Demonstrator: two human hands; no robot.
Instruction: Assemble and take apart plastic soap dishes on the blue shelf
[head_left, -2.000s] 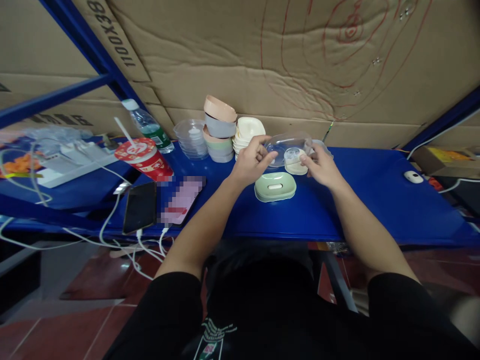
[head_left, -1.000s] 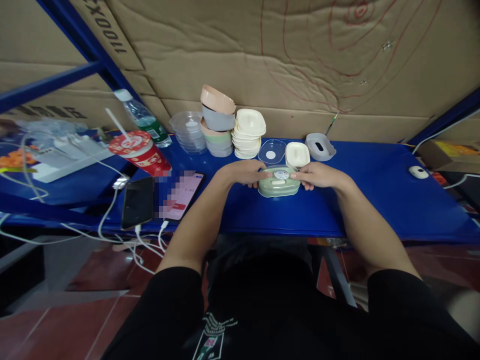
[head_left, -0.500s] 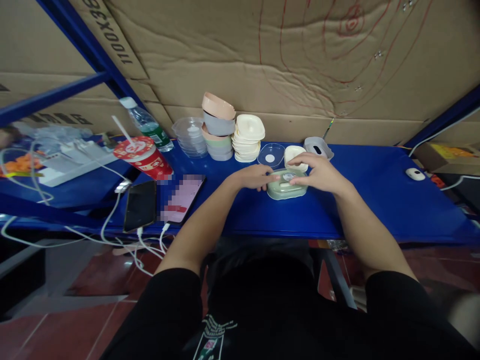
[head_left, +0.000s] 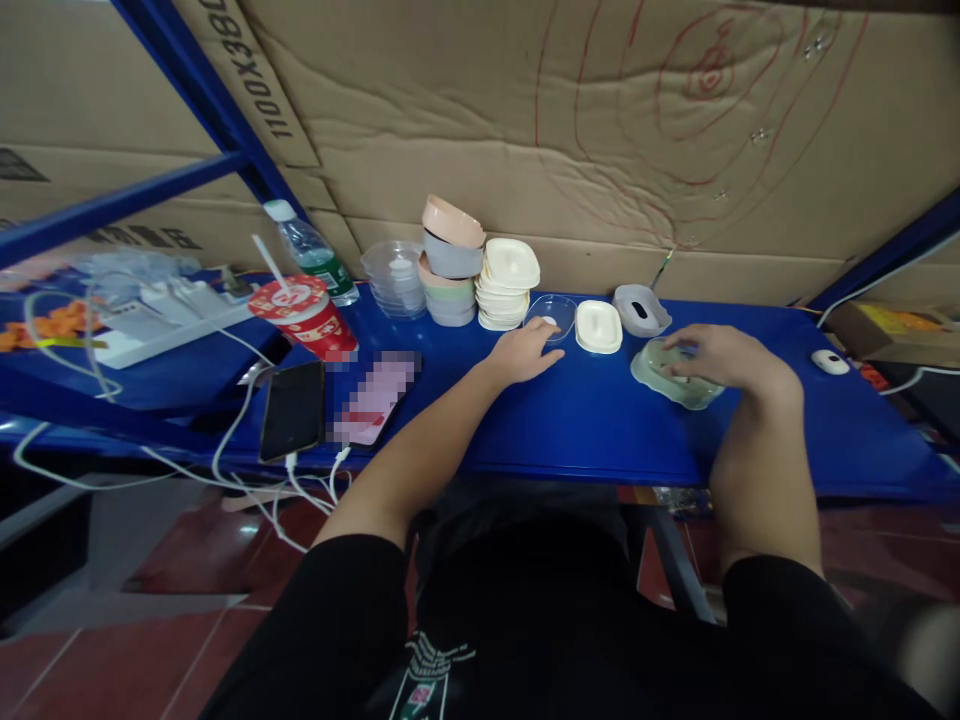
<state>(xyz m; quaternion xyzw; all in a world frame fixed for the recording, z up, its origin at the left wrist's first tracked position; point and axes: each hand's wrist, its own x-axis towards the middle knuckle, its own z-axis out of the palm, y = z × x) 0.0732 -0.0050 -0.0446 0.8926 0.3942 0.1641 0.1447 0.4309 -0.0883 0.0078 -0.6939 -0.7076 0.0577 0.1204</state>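
Note:
My left hand (head_left: pixel 523 352) reaches to the near edge of a clear plastic lid (head_left: pixel 564 318) with a white round spot. Its thumb is apart from the fingers, and the fingertips overlap the lid's near left edge. Farther right, my right hand (head_left: pixel 724 355) bends down over a pale green container (head_left: pixel 643 372) with a clear cover, its fingers curled onto the top. The hand partly hides this container, and its outline is slightly blurred. Between the hands lies a cream square lid (head_left: pixel 599 327). Behind the green container sits a grey bowl (head_left: pixel 641 312) with a dark oval in it.
A stack of cream lids (head_left: pixel 506 285), stacked bowls (head_left: pixel 452 262) and nested clear bowls (head_left: pixel 394 280) stand along the cardboard wall. On the left are a red cup (head_left: pixel 304 318) with a straw, a bottle (head_left: pixel 319 262), two phones, cables and a power strip (head_left: pixel 161 325).
My right hand and the green container have moved right, away from the middle. My left hand has left the container and now touches the clear lid's near edge.

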